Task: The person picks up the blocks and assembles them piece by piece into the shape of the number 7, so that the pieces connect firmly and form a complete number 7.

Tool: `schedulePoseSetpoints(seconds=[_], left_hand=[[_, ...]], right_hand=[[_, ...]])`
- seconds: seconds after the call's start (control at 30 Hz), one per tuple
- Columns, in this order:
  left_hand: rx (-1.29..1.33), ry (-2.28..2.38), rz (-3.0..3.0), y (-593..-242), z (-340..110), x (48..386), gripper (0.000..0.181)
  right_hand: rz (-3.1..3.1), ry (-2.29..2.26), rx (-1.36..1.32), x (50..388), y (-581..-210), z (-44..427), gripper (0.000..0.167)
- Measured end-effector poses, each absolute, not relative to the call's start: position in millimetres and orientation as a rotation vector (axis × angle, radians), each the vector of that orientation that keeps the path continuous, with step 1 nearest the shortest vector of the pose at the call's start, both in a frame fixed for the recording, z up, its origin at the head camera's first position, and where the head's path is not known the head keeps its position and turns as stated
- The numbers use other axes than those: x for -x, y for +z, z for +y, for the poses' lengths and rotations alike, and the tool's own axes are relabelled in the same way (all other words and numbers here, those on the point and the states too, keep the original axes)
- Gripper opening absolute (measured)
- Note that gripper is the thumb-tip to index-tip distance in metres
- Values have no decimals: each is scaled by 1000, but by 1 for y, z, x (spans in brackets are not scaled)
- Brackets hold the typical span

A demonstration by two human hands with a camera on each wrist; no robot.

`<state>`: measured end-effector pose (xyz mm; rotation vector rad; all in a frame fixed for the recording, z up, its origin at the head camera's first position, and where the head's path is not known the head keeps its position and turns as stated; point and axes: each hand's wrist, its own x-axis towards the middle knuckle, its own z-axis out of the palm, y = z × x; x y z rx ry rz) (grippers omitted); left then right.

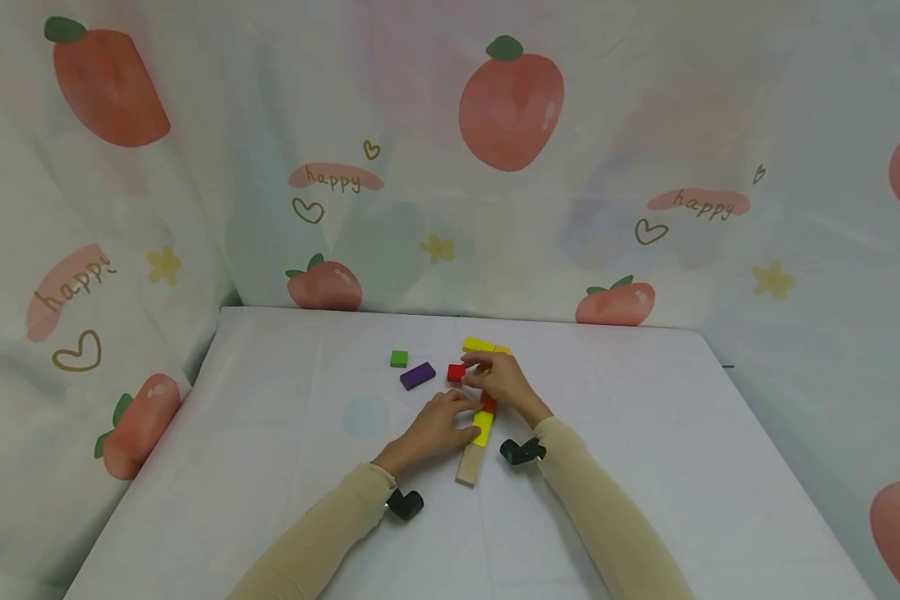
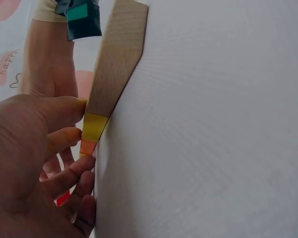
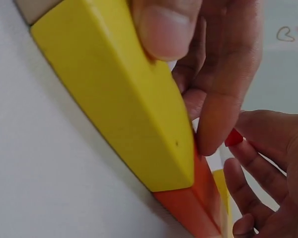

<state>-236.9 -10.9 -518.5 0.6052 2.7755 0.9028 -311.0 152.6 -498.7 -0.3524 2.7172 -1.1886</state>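
Note:
A line of wooden blocks runs away from me: a plain wood block (image 1: pixel 470 465), a yellow block (image 1: pixel 483 428) and an orange block (image 1: pixel 489 404). My left hand (image 1: pixel 437 427) lies along the line's left side, its thumb and fingertips touching the yellow and orange blocks from that one side. Farther forward, my right hand (image 1: pixel 504 379) pinches a red block (image 1: pixel 456 372) between thumb and index finger. The right wrist view shows only a corner of that red block (image 3: pixel 233 138). Beyond the right hand lies another yellow block (image 1: pixel 478 344), end to end with a yellow-orange block (image 1: pixel 502 350).
Left of the hands, a purple block (image 1: pixel 417 376) and a green block (image 1: pixel 399 358) lie apart on the white-covered table (image 1: pixel 270 433). A fruit-printed curtain (image 1: pixel 420 225) stands behind the table's far edge. Each wrist wears a small dark camera.

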Motion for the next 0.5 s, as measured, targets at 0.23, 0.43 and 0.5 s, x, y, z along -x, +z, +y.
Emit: schedulePoseSetpoints(seconds=[0.23, 0.43, 0.5], left_hand=[[-601, 916, 2769, -517, -10, 236, 45], [-577, 907, 2766, -516, -9, 236, 45], [-568, 902, 2768, -516, -9, 236, 45]], right_hand=[[2711, -1257, 369, 310, -490, 157, 39], [2722, -1284, 362, 309, -484, 160, 38], [2717, -1296, 366, 308, -482, 162, 37]])
